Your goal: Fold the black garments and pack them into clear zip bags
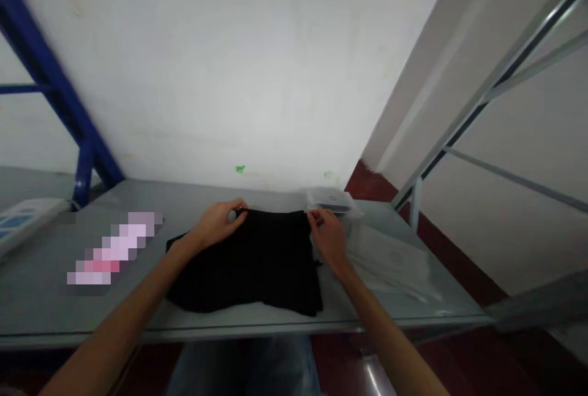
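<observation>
A pair of black shorts lies spread on the grey table, its straight upper edge toward the wall and its wider hem toward me. My left hand pinches the upper edge near its left end, thumb and forefinger closed on the cloth. At the upper right corner, the fingers of my right hand are pressed together on the fabric. Part of the shorts' left side is hidden under my left forearm.
Clear plastic bags lie right of the shorts, with a bagged flat item behind. A blurred-out pinkish object is at left, beside a white device. A blue post and a metal frame flank the table.
</observation>
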Action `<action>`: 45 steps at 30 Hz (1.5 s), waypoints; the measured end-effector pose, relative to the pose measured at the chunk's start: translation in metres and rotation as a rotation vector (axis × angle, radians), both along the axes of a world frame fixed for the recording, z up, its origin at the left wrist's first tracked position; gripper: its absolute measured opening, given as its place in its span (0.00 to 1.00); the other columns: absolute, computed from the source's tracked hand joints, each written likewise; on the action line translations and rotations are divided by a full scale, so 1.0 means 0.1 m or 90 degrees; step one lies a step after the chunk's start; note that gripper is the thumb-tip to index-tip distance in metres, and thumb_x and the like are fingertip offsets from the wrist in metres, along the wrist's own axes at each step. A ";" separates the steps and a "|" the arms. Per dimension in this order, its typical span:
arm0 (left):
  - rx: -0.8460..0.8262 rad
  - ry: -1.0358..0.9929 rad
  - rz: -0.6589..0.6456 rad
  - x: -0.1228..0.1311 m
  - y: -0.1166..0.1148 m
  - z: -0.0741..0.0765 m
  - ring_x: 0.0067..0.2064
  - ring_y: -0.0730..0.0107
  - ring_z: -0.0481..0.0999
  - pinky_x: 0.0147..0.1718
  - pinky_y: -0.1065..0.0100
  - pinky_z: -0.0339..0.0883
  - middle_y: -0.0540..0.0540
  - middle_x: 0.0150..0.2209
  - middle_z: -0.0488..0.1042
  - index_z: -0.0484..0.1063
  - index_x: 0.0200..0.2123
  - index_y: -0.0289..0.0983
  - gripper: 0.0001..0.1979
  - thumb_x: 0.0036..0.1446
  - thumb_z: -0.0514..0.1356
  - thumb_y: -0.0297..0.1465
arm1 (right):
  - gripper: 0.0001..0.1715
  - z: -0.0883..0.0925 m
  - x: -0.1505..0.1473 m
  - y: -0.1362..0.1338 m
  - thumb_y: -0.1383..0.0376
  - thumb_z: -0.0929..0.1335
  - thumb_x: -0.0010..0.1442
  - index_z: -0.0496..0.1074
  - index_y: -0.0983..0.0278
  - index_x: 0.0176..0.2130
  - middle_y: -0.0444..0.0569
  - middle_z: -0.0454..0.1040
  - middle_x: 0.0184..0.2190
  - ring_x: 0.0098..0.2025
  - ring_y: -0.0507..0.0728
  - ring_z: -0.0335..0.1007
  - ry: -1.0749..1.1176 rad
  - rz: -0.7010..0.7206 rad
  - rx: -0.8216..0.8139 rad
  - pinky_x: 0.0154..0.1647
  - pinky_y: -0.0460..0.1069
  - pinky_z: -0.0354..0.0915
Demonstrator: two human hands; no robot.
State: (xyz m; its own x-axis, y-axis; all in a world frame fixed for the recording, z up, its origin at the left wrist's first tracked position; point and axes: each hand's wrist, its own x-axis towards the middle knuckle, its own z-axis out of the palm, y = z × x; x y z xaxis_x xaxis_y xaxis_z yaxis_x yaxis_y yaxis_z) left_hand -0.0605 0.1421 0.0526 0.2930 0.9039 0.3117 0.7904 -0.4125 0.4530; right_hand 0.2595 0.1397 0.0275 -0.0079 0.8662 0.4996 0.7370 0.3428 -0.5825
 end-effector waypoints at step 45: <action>0.167 0.212 0.085 -0.06 -1.16 -0.41 0.70 0.48 0.63 0.70 0.44 0.53 0.37 0.69 0.67 0.71 0.62 0.40 0.25 0.68 0.53 0.44 | 0.14 -0.23 -0.19 -1.51 0.60 0.66 0.72 0.76 0.62 0.53 0.53 0.81 0.45 0.45 0.61 0.79 -0.185 -0.139 -0.153 0.43 0.51 0.69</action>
State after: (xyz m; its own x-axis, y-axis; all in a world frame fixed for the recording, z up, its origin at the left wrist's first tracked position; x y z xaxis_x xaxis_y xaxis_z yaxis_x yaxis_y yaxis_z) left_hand -0.0663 0.0260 0.0117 0.3025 0.8433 0.4441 0.9296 -0.3640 0.0580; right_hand 0.2406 -0.0112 0.0042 0.0785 0.9545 0.2876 0.9223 0.0400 -0.3845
